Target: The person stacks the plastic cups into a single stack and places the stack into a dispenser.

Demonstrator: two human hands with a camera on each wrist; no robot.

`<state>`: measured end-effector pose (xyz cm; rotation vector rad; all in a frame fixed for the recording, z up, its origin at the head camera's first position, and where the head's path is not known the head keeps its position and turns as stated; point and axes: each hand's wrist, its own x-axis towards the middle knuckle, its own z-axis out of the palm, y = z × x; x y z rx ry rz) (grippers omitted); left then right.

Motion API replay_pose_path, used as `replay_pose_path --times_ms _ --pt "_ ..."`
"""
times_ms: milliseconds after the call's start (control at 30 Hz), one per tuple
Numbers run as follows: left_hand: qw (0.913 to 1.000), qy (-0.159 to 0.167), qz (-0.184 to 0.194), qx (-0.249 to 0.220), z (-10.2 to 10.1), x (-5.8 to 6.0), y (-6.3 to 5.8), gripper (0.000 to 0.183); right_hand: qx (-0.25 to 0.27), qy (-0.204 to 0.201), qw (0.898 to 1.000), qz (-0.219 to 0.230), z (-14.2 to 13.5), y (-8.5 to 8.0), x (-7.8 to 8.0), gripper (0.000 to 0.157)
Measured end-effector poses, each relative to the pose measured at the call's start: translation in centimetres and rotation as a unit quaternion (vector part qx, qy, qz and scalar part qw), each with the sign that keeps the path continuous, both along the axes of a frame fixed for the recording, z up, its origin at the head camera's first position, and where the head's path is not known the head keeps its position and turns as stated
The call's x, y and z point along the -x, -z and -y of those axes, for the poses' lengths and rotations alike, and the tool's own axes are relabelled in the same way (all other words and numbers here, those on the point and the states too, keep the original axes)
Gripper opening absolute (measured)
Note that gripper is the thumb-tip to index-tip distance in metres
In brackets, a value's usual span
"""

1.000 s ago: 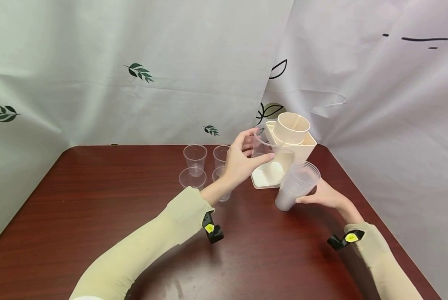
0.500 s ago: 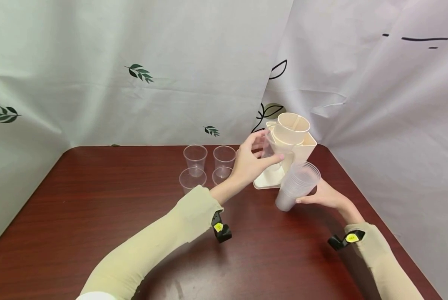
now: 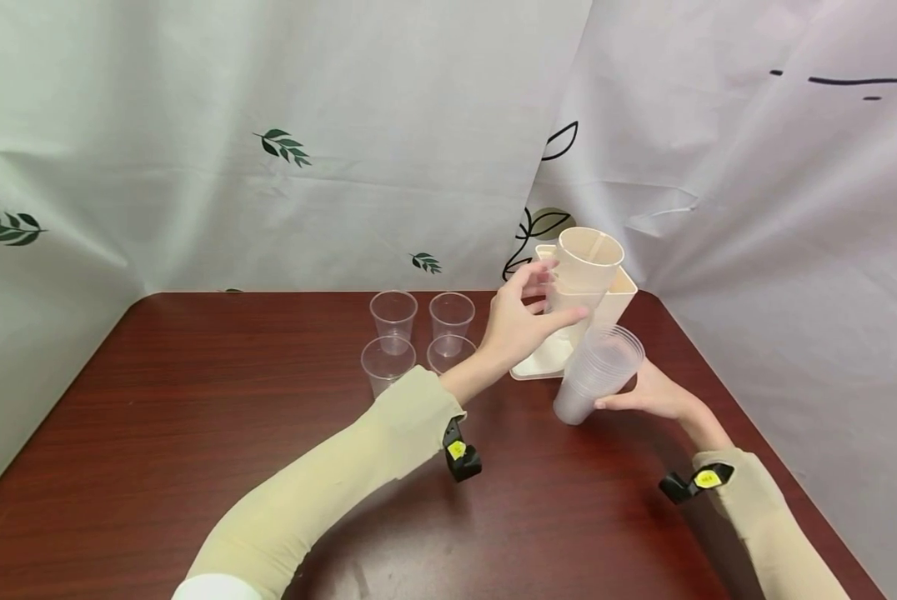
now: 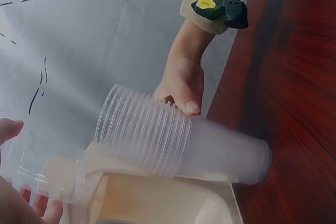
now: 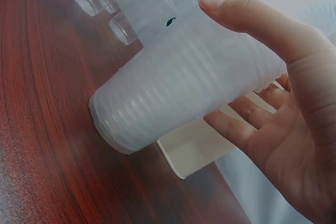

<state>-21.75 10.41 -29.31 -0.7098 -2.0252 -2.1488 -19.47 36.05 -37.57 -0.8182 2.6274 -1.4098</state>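
Observation:
My left hand (image 3: 519, 325) holds a single clear plastic cup (image 4: 31, 174) between thumb and fingers, in front of the cream-coloured holder (image 3: 589, 254) with a round tube on top. The cup is see-through, and its outline is hard to make out against the holder. To the right, my right hand (image 3: 654, 392) grips a tall stack of nested clear plastic cups (image 3: 602, 362) from its far side. That stack leans over, its rims up and to the right, with the bottom end at the tabletop. In the right wrist view, the thumb lies over the stack (image 5: 157, 95) and the fingers reach beneath it.
Several clear cups (image 3: 393, 321) stand upright in two rows left of my left hand; its forearm partly covers the front ones. The dark red-brown table (image 3: 193, 400) meets pale curtains (image 3: 343, 167) at the back and right.
My left hand has moved to the right with the cup, closer to the cream holder's tube. The right hand and its stack have stayed in place.

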Motion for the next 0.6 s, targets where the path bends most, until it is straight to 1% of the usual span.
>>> replay_pose_path --times_ms 167,367,600 --pt "1.0000 0.008 0.002 -0.004 -0.8 -0.2 -0.1 0.063 0.006 0.000 1.000 -0.003 0.0 0.1 0.1 0.076" --pt "0.9996 0.021 0.015 -0.008 -1.5 -0.3 0.0 0.064 0.005 -0.003 1.000 -0.005 0.0 0.1 0.0 0.076" --pt "0.9993 0.030 0.016 -0.018 -2.2 -0.5 0.0 0.064 0.005 0.000 1.000 -0.006 -0.1 0.2 -0.1 0.076"
